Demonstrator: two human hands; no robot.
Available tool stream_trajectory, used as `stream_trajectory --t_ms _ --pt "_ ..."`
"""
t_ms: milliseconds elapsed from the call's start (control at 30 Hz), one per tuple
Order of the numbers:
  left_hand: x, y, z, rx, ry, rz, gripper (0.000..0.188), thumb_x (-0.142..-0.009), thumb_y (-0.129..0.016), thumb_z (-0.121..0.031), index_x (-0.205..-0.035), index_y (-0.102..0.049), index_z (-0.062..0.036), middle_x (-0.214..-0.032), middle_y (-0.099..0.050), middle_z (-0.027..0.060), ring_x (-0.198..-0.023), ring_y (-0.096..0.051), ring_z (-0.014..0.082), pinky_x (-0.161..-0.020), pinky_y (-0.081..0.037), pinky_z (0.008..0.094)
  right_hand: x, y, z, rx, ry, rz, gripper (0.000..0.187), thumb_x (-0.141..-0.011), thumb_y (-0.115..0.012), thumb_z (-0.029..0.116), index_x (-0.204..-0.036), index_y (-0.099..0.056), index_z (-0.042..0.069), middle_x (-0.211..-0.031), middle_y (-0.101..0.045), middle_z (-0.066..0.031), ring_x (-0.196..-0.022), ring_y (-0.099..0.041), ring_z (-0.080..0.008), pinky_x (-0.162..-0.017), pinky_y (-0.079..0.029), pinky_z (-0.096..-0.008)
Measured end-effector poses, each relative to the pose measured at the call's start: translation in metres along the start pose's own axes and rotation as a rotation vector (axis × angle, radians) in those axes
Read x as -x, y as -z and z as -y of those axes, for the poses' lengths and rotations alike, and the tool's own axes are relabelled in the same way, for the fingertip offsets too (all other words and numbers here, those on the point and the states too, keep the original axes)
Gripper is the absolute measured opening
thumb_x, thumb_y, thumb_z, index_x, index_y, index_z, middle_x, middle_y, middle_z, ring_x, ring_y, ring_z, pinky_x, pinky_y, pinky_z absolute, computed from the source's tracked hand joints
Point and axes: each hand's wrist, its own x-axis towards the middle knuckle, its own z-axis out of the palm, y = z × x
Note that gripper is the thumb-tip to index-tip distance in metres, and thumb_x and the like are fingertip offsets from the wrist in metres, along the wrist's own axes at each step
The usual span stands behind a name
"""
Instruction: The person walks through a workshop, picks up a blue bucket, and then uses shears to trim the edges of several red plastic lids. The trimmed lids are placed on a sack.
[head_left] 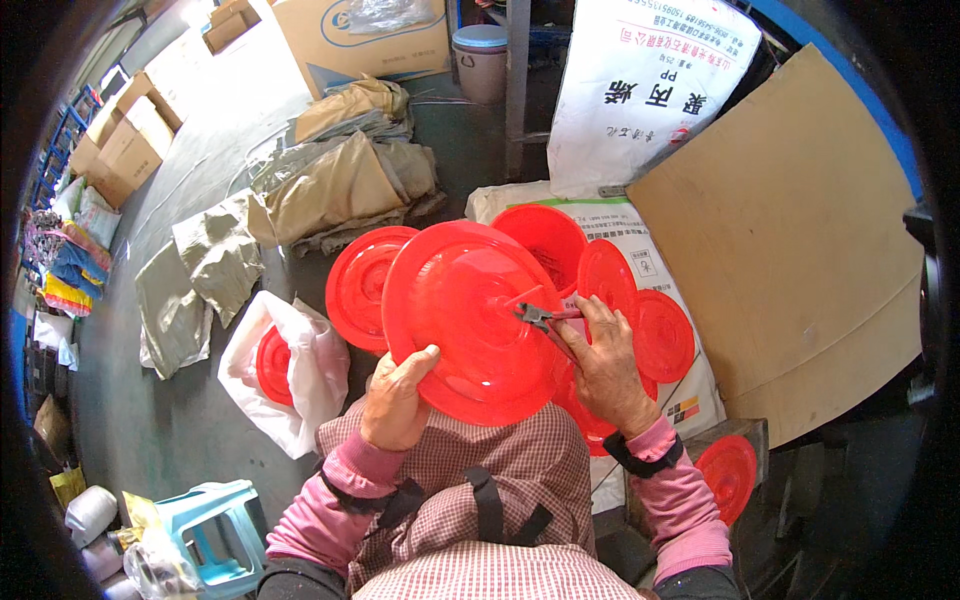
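Observation:
A large round red plastic lid (450, 330) is tilted up in front of me. My left hand (397, 398) grips its lower left rim, thumb on the face. Wrapped round the handles of a pair of cutting pliers (537, 315) is my right hand (607, 365). The pliers' jaws are at a thin red stub of plastic (522, 297) that sticks out near the lid's middle; whether they touch it I cannot tell. Behind the held lid lies another red lid (362, 280), and several smaller ones (664, 336) lie to the right beside a red bucket-like piece (543, 240).
At left, a white plastic bag (300, 420) holds a red lid. Folded tan sacks (320, 190) lie on the floor ahead. A cardboard sheet (800, 260) leans at right, near a white printed sack (640, 110). A light blue stool (212, 530) stands at lower left.

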Motion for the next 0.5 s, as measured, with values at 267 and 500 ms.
stream_trajectory --t_ms 267,500 --pt "-0.002 -0.006 -0.015 -0.005 0.1 0.096 0.031 -0.088 -0.059 -0.004 -0.119 -0.056 0.0008 -0.115 -0.064 0.0106 -0.102 -0.064 0.0213 -0.09 -0.052 0.0361 -0.01 0.015 -0.012 0.105 0.117 0.074 0.059 -0.075 -0.059 0.003 -0.131 -0.052 0.019 -0.137 -0.038 -0.021 -0.131 -0.036 -0.0374 -0.106 -0.026 -0.0586" --pt "-0.01 -0.004 -0.03 -0.059 0.109 0.105 0.029 -0.089 -0.059 -0.006 -0.117 -0.058 0.0016 -0.113 -0.065 0.0109 -0.099 -0.065 0.0208 -0.089 -0.053 0.0351 -0.018 0.021 -0.014 0.133 0.189 0.09 0.05 -0.076 -0.062 0.006 -0.124 -0.057 0.02 -0.125 -0.046 -0.0177 -0.118 -0.044 -0.034 -0.101 -0.031 -0.0554"
